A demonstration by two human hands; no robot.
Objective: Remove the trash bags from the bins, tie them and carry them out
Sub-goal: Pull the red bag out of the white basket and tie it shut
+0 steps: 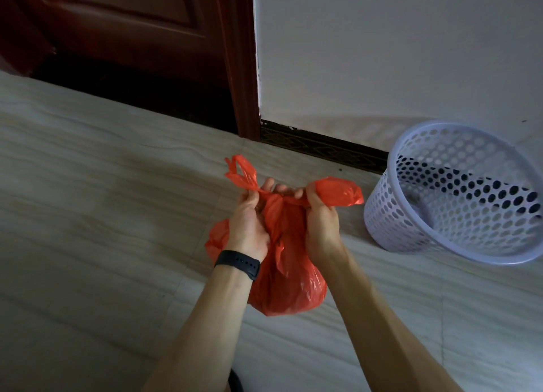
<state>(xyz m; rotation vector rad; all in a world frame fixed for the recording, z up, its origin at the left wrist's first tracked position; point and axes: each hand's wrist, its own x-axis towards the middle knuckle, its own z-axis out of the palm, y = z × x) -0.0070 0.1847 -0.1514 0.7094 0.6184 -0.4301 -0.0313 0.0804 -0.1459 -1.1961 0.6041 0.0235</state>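
While both hands hold it at the neck, the red bag (pixel 289 277) hangs clear of the floor (pixel 88 215), between the forearms and left of the bin (pixel 458 200), apart from it.

Left hand (pixel 249 224): fingers curled, pinching the left tail (pixel 241 172) of the bag. This tail stands up above the knuckles as a twisted loop. A black band (pixel 238 263) sits on this wrist.

Right hand (pixel 321 227): fingers curled round the right tail (pixel 338 191), which bulges out past the thumb side toward the bin.

Neck of bag: the two tails meet between the hands, gathered and twisted. The fingers cover the crossing, so it looks like a knot in progress, but whether it is drawn tight cannot be told.

Body of bag: full and rounded, hanging below the hands. Part of it shows to the left of the left wrist, and the lower end shows between the forearms.

Bin: pale lilac plastic, round, perforated all over, standing on the floor near the wall (pixel 382 39) at the right of the view, its open mouth toward the camera.

Surroundings: pale floor with a wavy grain, white wall with a dark patterned skirting (pixel 323 147) along its foot, and a dark red wooden door (pixel 117 24) at upper left.
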